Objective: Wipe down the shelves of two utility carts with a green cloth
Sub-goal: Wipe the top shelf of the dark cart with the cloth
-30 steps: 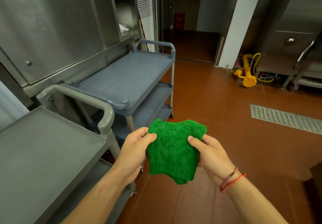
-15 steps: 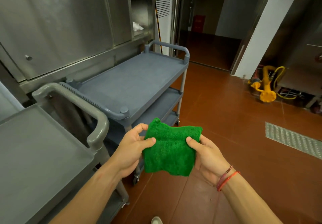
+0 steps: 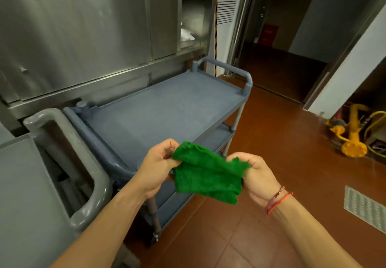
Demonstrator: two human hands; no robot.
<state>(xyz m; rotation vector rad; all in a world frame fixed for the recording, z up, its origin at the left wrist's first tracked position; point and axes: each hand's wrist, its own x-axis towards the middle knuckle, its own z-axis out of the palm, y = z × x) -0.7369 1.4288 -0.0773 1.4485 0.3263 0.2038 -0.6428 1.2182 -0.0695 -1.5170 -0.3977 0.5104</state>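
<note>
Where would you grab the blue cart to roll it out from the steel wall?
Its far-end handle, from above on the aisle side: the horizontal bar stands raised above the top shelf, open underneath for a wrap grip.

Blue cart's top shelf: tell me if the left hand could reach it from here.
Probably yes: the left hand, gripping the green cloth, hangs beside the top shelf, nothing between them.

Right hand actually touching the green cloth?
Touching. The head view shows the right hand pinching the green cloth at its right edge; the left hand grips the other end.
</note>
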